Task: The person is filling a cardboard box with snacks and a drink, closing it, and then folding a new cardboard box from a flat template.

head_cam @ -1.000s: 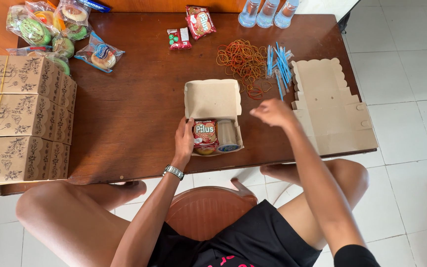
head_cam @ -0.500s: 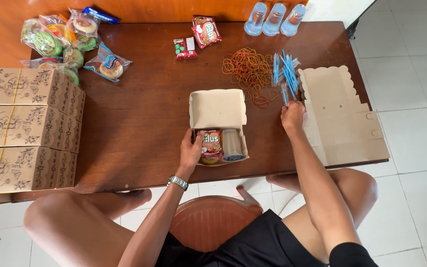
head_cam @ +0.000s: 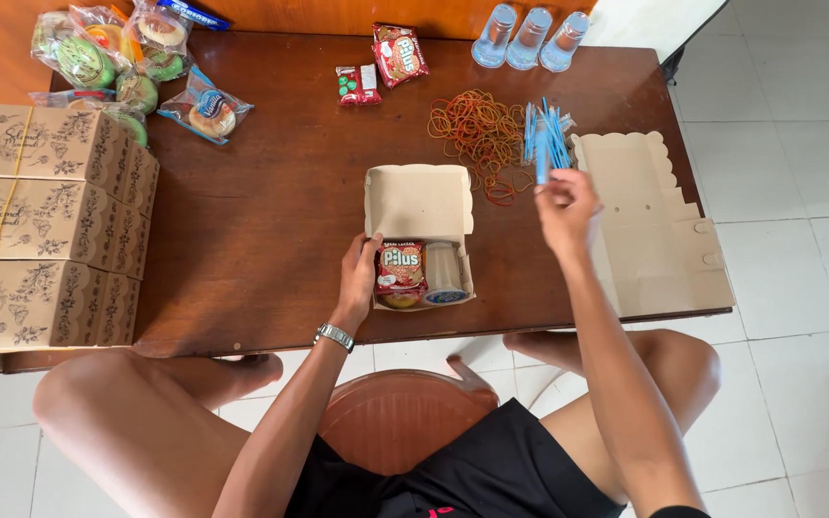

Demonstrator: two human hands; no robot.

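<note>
Seated at dark wooden table [head_cam: 271, 192], viewed from above. Open cardboard box [head_cam: 421, 203] at centre, lid folded back toward far edge.

Left hand [head_cam: 359, 278] resting against left wall of box, fingers partly curled on rim, steadying rather than clasping; nothing lifted. Inside box: red snack packet [head_cam: 401, 269] on left, sealed plastic cup [head_cam: 444, 273] just beside it on right, something yellowish underneath, too hidden to tell.

Right hand [head_cam: 566, 203] raised above table, right of box, fingers pinched narrow on blue wrapped straw [head_cam: 542, 158], held roughly upright. Remaining bundle of blue straws [head_cam: 551, 134] lying just beyond, beside loose heap of rubber bands [head_cam: 477, 129]. Stack of flat, unfolded boxes [head_cam: 659, 230] to right, overhanging near edge.

Elsewhere: three closed printed boxes [head_cam: 45, 225] stacked at left edge; wrapped cakes [head_cam: 112, 62] at far left corner; two more snack packets [head_cam: 386, 62] and three cups [head_cam: 530, 38] along far side.

Risks, as judged:
- Thin pinch on straw; likely slip if grip shifts, given slick wrapper.
- Box close to near edge and lightly held; a nudge could tip it off.
- Overhanging flat boxes liable to slide if brushed by right forearm.
- Little free room in box; forcing straw in could crease wrapper or dislodge cup.
</note>
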